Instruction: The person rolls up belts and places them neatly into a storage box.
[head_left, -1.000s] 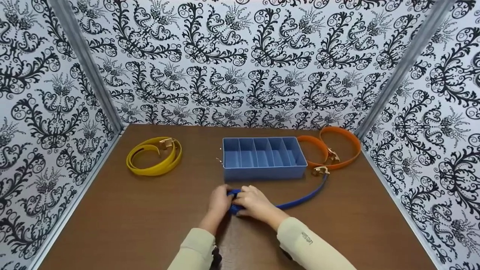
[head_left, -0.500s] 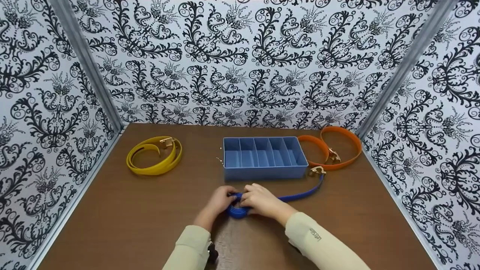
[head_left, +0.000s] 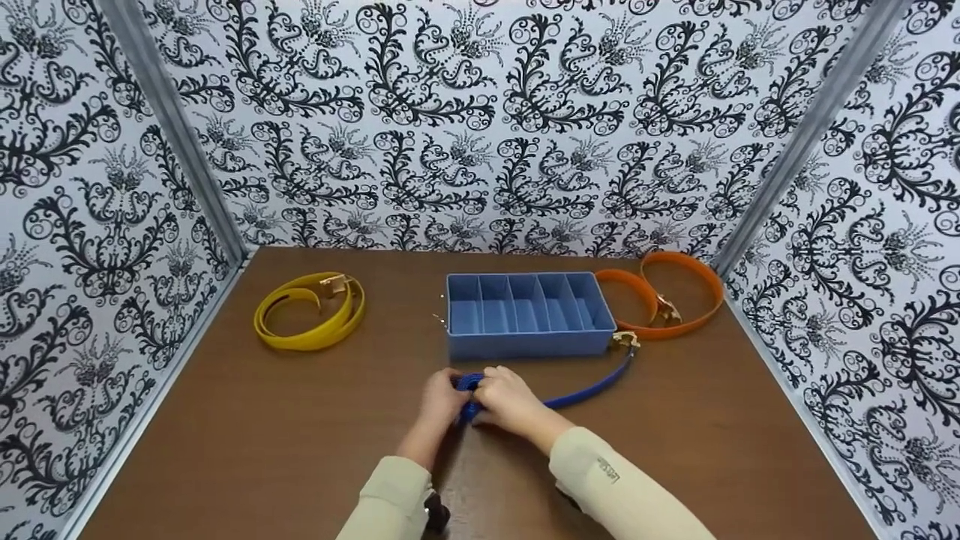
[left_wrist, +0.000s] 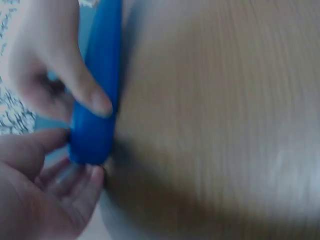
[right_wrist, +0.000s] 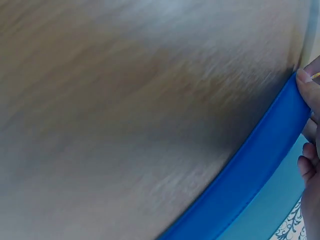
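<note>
A blue belt [head_left: 587,393] lies partly rolled up, with its coil between both hands in the head view. Its loose end curves right across the table to a gold buckle [head_left: 626,340] beside the front right corner of the box. My left hand [head_left: 440,399] holds the coil's left side, and my right hand [head_left: 511,400] grips it from the right. In the left wrist view, the right thumb presses the band of the blue belt [left_wrist: 95,132] while the left fingers hold the coil's near end. The right wrist view shows the flat strip of blue belt [right_wrist: 250,155] running to pinching fingers [right_wrist: 310,92].
Behind the hands stands a blue box [head_left: 529,345] with several compartments. An orange belt [head_left: 694,330] with a gold buckle lies looped at its right. Far left is a coiled yellow belt [head_left: 307,341]. Patterned walls [head_left: 480,150] enclose the brown table [head_left: 300,435].
The belt's buckle end has slid left toward the hands. The coil tilted toward the camera half a second ago and now stands turned between the fingers; the right hand has shifted slightly left.
</note>
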